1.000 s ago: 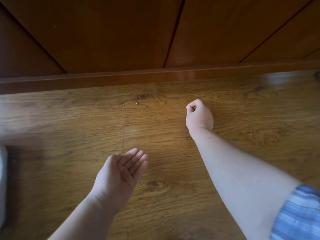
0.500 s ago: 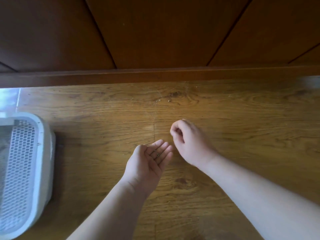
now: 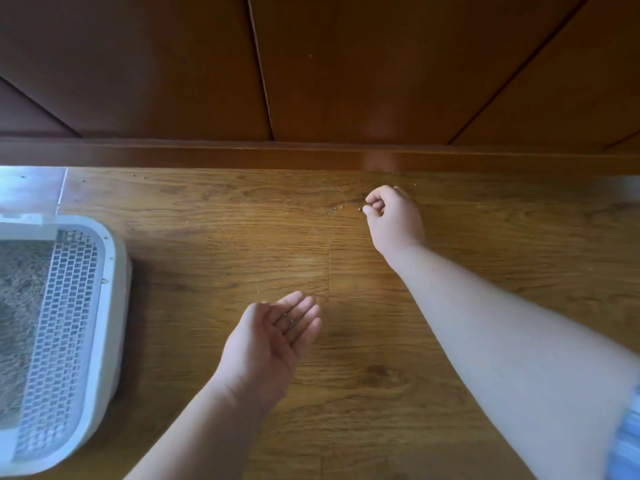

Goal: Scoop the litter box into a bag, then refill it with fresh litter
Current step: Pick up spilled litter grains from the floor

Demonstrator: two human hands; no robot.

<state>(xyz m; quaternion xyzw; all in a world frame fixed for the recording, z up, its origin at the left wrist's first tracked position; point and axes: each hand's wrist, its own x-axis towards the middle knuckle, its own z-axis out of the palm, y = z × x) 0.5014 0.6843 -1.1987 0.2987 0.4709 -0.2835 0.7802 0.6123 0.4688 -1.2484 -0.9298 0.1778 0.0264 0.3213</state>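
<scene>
Our left hand (image 3: 273, 337) lies palm up, fingers straight and together, a few grains (image 3: 290, 320) on them. Our right hand (image 3: 393, 216) curls its fingers over stray grains (image 3: 337, 207) on the floor (image 3: 381, 375). The litter box (image 3: 116, 299) stands far left.

L hand (image 3: 273, 337) palm up w/ few litter grains (image 3: 290, 320) on it — R hand (image 3: 394, 220) curled by floor specks (image 3: 337, 206); litter box (image 3: 114, 271) left.

One white litter box (image 3: 114, 271), one left hand (image 3: 270, 344), one right hand (image 3: 394, 220). Two or three litter grains (image 3: 289, 320) lie on the left palm, and a few loose grains (image 3: 337, 207) on the floor (image 3: 207, 237).
</scene>
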